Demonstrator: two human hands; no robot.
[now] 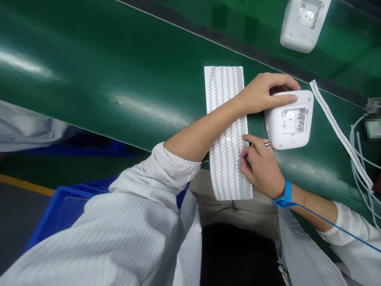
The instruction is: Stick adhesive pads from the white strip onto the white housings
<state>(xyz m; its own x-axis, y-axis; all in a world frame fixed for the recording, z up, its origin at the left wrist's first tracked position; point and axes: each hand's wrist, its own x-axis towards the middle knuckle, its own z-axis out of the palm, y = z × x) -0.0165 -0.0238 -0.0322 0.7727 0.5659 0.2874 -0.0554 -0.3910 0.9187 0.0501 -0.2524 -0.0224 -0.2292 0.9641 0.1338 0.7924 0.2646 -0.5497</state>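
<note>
My left hand [266, 93] grips the upper left edge of a white plastic device [274, 123], thumb on its face and fingers over the far side. The device lies back up, its battery compartment [295, 121] uncovered and showing metal contacts. Beneath my left forearm is a long white sheet of zigzag-edged adhesive strips [229, 167], its near end hanging past the table edge. At the sheet's right edge, my right hand [263, 169] has its fingers curled in, the index fingertip touching the sheet. Whatever may be between those fingers is too small to make out.
Another white device [302, 29] lies beyond the dark strip at the back of the green table [149, 67]. A loose zigzag strip [339, 131] and white cables [361, 174] are on the right. A blue cord [333, 225] trails from my right wristband. Blue bins [59, 214] stand lower left.
</note>
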